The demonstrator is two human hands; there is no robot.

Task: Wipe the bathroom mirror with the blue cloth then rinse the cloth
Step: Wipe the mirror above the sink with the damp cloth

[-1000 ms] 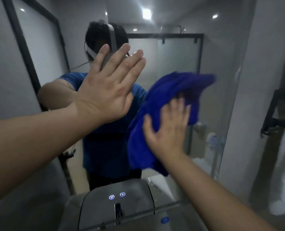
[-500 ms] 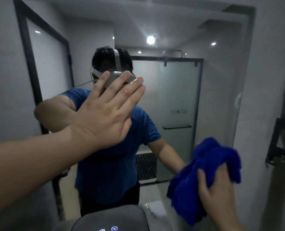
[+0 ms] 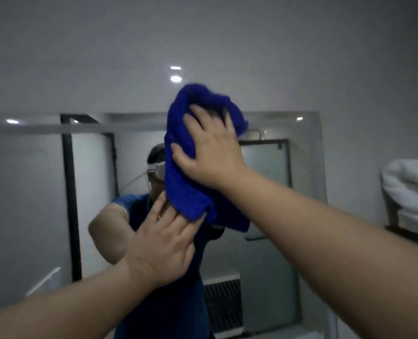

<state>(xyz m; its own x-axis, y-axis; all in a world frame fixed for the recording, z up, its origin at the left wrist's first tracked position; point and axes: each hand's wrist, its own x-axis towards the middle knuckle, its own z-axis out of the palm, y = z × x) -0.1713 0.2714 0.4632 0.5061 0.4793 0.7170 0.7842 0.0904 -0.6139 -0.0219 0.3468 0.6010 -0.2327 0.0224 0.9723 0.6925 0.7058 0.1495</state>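
Cloth [image 3: 181, 187] pressed against mirror [image 3: 266, 157] under right hand [image 3: 210, 155]

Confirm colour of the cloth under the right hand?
Solid deep blue, no pattern. The cloth shows clearly in the head view, pressed by the right hand.

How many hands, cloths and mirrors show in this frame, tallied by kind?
Hands: 2, the left hand flat against the glass and the right hand pressing the cloth
Cloths: 1, the blue cloth
Mirrors: 1, the mirror
Total: 4
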